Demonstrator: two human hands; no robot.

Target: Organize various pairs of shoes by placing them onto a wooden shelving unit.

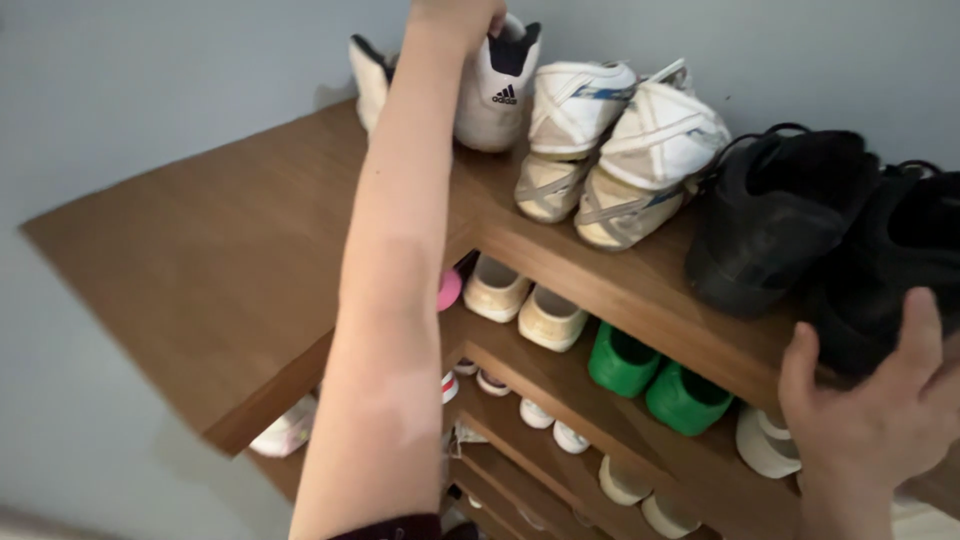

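- The left hand (pixel 455 15) is reaching up and gripping the white shoe (pixel 497 90) by its heel, at the back of the top shelf (pixel 250 250).
- The right hand (pixel 880 415) is lying open, fingers spread, touching the black shoe (pixel 900 260) at the shelf's right end.
- Beige shoes (pixel 610 150) are standing between them.
- Green shoes (pixel 655 380) are sitting on a lower shelf.
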